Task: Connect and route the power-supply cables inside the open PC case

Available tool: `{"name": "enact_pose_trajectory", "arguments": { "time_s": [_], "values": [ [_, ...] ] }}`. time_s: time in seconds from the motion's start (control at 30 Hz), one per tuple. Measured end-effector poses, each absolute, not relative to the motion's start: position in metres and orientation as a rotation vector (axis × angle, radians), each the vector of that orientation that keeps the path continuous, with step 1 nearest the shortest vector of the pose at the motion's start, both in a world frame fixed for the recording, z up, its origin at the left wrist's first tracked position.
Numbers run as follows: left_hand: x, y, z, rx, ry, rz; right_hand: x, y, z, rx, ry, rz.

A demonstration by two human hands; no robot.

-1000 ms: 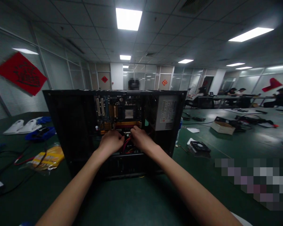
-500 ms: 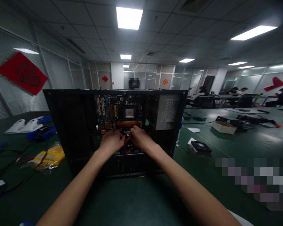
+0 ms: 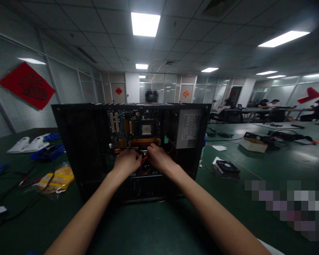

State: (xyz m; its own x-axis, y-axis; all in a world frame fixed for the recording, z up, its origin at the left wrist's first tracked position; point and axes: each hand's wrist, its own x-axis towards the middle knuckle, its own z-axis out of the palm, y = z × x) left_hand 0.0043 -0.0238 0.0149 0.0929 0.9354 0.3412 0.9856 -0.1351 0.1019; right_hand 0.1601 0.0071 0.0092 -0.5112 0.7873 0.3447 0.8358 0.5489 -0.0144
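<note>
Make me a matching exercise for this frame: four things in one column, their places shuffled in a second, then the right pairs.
Things
1. Power supply
2. Processor
3. Red wires
4. Yellow packet

Places
A. Between the left hand and the right hand
B. On the green table, left of the computer case
C. In the upper right of the computer case, as pictured
D. On the motherboard, above both hands in the picture

Right pairs: 1-C, 2-D, 3-A, 4-B
</note>
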Motion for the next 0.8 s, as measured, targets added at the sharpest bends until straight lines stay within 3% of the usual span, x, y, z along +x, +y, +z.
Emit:
{"name": "enact_pose_trajectory", "arguments": {
  "time_s": [0.8],
  "values": [
    [0.0051, -0.0250, 0.0146, -2.201, -2.004, -0.467, 0.1593, 0.0069, 0.0079, -1.295, -2.472, -0.251]
  ]
}}
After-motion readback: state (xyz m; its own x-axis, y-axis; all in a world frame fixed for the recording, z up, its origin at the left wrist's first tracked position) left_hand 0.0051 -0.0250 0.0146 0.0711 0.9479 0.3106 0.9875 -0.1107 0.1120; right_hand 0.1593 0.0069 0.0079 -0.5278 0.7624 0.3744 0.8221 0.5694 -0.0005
